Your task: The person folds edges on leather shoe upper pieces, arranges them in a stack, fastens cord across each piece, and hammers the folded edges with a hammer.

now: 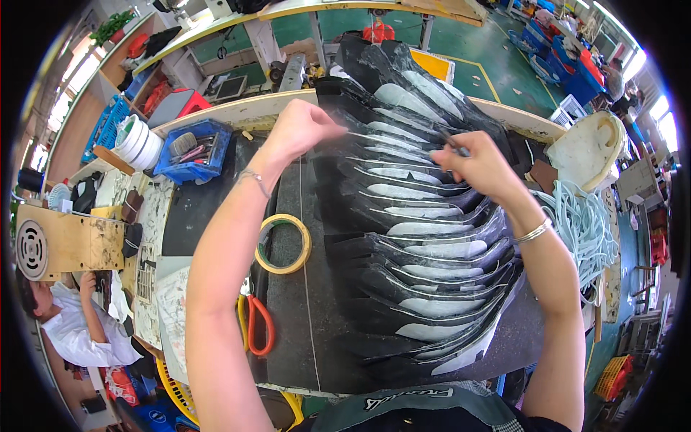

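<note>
A long row of black, curved sheet pieces lies fanned and overlapping on the dark work board. Each carries a pale grey-white patch, and many have a thin white line along an edge. Over the upper left of the row, my left hand is closed in a pinch at one end of a thin white strip; its fingertips are slightly blurred. My right hand is closed around a small dark tool above the right ends of the pieces. The tool's kind is not clear.
A tape roll and red-handled scissors lie left of the row. A blue basket of tools stands farther left, near white rolls. At right are pale blue cords and a cream moulded form. Another person sits at left.
</note>
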{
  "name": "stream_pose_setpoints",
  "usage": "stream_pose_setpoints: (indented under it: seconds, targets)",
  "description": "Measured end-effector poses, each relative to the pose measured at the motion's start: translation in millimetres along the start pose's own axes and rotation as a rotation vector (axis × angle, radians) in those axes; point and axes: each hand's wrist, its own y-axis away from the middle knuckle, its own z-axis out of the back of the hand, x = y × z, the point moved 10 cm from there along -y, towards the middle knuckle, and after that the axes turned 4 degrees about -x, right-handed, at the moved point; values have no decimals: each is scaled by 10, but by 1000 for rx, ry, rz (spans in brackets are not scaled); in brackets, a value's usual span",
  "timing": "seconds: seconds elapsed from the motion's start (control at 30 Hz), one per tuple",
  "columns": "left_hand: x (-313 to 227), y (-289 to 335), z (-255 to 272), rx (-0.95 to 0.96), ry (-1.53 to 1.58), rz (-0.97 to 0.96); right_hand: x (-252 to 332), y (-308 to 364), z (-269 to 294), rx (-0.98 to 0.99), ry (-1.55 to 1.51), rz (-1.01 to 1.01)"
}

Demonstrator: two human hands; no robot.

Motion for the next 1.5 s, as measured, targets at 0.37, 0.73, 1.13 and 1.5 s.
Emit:
stream_pose_setpoints:
  seconds: [0.37, 0.73, 1.13, 1.5]
  targets:
    - [-76, -34, -407, 278, -154, -68, -268, -64, 33, 43, 273, -98]
    - [0, -96, -372, 263, -200, -83, -316, -5, 15, 43, 229, -32]
    - [17, -103, -356, 248, -211, -91, 290, 405, -23, -249, 633, 514]
    - [-69, -94, -390, 229, -292, -91, -247, -162, -104, 201, 476, 33]
